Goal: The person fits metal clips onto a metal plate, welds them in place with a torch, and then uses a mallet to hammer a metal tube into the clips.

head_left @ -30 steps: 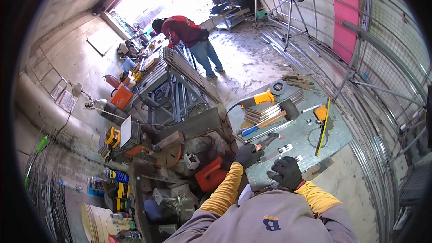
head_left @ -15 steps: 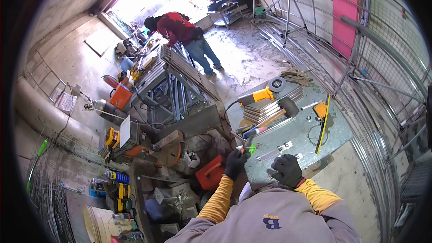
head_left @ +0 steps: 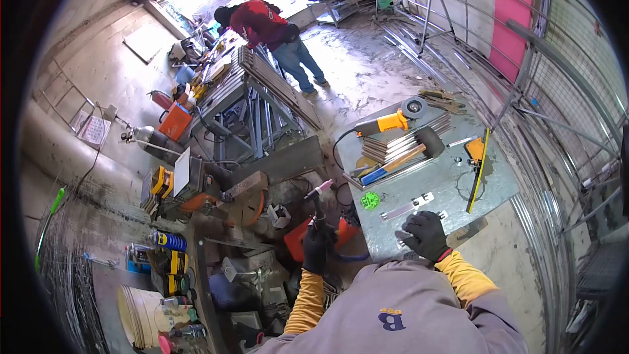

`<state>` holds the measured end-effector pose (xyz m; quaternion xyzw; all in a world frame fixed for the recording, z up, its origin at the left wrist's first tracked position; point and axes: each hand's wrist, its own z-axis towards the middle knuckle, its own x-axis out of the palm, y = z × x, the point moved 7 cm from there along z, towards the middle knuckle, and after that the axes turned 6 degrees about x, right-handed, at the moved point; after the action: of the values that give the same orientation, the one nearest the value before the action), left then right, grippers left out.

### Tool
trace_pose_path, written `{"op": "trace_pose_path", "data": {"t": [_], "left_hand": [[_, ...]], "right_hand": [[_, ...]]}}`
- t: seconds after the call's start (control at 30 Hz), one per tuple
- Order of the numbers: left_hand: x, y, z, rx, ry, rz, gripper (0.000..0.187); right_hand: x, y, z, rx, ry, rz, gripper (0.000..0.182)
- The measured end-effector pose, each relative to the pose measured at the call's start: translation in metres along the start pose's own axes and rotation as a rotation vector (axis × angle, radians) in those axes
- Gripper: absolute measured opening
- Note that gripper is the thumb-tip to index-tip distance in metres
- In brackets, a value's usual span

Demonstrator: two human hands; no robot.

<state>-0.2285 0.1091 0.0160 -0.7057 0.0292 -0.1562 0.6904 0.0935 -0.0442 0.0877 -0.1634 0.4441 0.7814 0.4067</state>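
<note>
My left hand (head_left: 316, 248), in a dark glove, is wrapped round a welding torch (head_left: 319, 191) with a pink nozzle pointing up and away. It is off the left edge of the metal-topped table (head_left: 452, 187), above the clutter beside it. My right hand (head_left: 426, 236), also gloved, rests at the table's near edge with its fingers bent but apart. A small metal piece (head_left: 441, 215) lies by its knuckles; what is beneath the palm is hidden. Ahead of the hand lies a flat metal strip (head_left: 407, 206). A bright green round piece (head_left: 370, 200) sits near the left edge.
An angle grinder (head_left: 386, 122), stacked metal bars (head_left: 393, 149), a hammer (head_left: 403, 160) and a yellow-edged ruler (head_left: 477, 170) lie on the table. A person in red (head_left: 265, 26) bends over a far bench. A red case (head_left: 303, 239) and tools crowd the left; metal tubes (head_left: 544, 242) line the right.
My left hand has moved left with the torch, away from the green piece and off the table, and the nozzle now points up. My right hand has stayed about in place.
</note>
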Motion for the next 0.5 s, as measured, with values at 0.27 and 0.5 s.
{"op": "trace_pose_path", "data": {"t": [0.27,0.5], "left_hand": [[-0.007,-0.014,-0.056,-0.194,-0.064,-0.092,0.036],[-0.021,-0.02,-0.094,-0.238,-0.083,-0.129,0.045]], "right_hand": [[-0.013,0.017,-0.012,0.155,-0.046,-0.157,0.034],[-0.022,0.006,-0.031,0.392,-0.197,-0.101,0.037]]}}
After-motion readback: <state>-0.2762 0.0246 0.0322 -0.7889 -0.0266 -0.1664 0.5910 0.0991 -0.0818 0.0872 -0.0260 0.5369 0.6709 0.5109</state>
